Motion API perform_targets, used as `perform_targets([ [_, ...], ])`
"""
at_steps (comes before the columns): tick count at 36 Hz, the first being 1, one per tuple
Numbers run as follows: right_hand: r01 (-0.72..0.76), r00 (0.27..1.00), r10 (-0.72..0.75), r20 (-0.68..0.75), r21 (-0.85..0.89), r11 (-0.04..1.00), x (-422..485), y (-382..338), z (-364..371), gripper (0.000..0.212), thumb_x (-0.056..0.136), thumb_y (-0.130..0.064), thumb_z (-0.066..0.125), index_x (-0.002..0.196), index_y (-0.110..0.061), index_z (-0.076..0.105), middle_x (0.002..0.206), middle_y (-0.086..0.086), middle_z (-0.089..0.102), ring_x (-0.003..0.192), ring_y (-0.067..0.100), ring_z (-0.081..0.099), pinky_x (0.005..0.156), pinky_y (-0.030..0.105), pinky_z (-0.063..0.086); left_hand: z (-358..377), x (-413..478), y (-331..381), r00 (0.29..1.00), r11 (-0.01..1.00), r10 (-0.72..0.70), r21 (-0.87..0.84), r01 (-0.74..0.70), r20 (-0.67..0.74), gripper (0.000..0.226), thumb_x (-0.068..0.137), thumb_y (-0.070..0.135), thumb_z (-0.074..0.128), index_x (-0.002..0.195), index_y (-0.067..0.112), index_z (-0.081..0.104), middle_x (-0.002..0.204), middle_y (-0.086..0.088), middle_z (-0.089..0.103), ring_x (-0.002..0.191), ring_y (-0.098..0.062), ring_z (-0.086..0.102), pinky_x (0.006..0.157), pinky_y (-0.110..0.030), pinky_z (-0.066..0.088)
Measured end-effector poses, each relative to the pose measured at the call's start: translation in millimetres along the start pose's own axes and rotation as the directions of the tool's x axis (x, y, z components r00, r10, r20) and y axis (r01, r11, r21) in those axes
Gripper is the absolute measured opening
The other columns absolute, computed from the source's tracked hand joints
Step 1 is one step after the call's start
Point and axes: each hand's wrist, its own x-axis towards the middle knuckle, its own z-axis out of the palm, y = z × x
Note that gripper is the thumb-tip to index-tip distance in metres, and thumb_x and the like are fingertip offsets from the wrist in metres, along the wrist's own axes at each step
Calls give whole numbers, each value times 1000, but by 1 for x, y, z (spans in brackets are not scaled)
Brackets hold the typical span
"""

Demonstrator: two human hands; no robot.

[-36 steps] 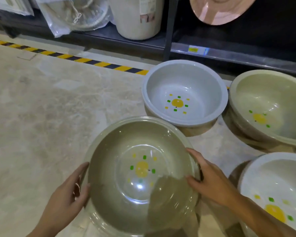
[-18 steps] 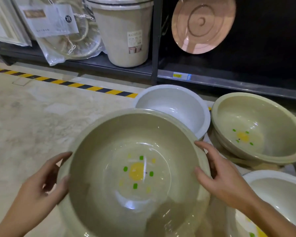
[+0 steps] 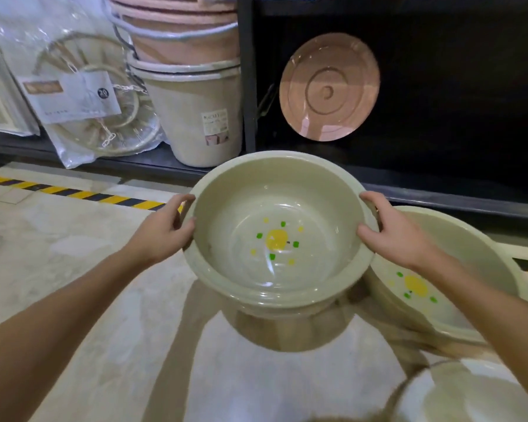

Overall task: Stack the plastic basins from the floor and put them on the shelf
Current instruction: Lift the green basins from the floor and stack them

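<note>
Currently both hands, left (image 3: 162,231) at nine o'clock and right (image 3: 393,236) at three, are clamping the rim of a green basin (image 3: 275,236), holding it level above the floor, with the shelf (image 3: 439,190) lying ahead at twelve o'clock.

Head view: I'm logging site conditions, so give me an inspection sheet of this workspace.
Surface: pale concrete floor, yellow-black hazard stripe along the shelf base.
Job's things: green basin held up by both sides of its rim; second green basin on the floor at right; white basin at bottom right.
Clutter: nothing seen.
Hands: left hand and right hand grip opposite rims.
Cables: nothing seen.
Surroundings: dark shelf, stacked buckets, pink lid, bagged goods.
</note>
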Motion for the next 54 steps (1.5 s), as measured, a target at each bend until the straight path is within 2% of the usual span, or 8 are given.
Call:
perform_targets([
  [6,9,1000,-6,26,-91,996,26,20,17,62,92,-31,50,150,-25,27,113,2,59,86,20,58,75,40,44,35,30,-12,995,997,-37,76,30,93,41,97,27,49,138,25,39,74,4,59,71,-18,57,66,-36,40],
  [16,-67,986,105,132,-267,961,32,58,72,52,98,-36,39,145,-24,22,122,21,59,104,40,59,86,49,50,82,23,-35,982,994,-61,102,43,178,37,101,19,43,138,14,41,121,-11,61,97,-26,57,80,-39,45],
  [25,-105,980,157,122,-351,930,28,67,99,48,100,-33,35,145,-20,26,114,19,56,99,40,58,75,43,43,95,21,-55,965,953,-141,295,71,223,43,101,30,36,143,22,32,122,-16,57,101,-36,60,81,-43,47],
  [33,-80,980,160,115,-510,856,24,64,105,52,102,-39,27,151,-22,19,121,13,58,96,36,61,69,40,39,104,15,-67,953,947,-184,302,106,243,50,102,33,33,150,25,24,123,-17,56,108,-39,57,90,-48,47],
  [37,-46,986,132,101,-596,801,20,57,98,54,103,-46,26,151,-23,23,122,12,56,104,34,58,72,42,43,101,15,-56,948,876,-245,466,126,203,52,101,42,31,152,31,24,124,-13,49,113,-37,48,91,-48,45],
  [40,-10,997,60,53,-661,751,12,49,82,56,103,-48,28,153,-24,27,119,10,57,107,33,56,84,43,44,92,20,-32,971,793,-172,608,37,166,56,98,47,37,151,29,31,136,-11,46,121,-34,46,94,-46,42],
  [45,18,999,12,42,-660,751,-10,33,35,52,102,-44,31,149,-23,37,122,7,60,110,31,56,91,44,44,79,25,31,967,787,36,590,-183,252,56,97,47,41,147,23,43,139,-7,51,123,-31,49,98,-44,41],
  [54,-123,984,176,5,-694,709,-85,19,-56,45,102,-44,34,137,-20,46,123,6,60,110,28,59,88,37,45,88,-10,177,803,695,278,467,-547,528,51,92,48,36,134,24,53,128,-1,58,118,-27,55,95,-39,43],
])
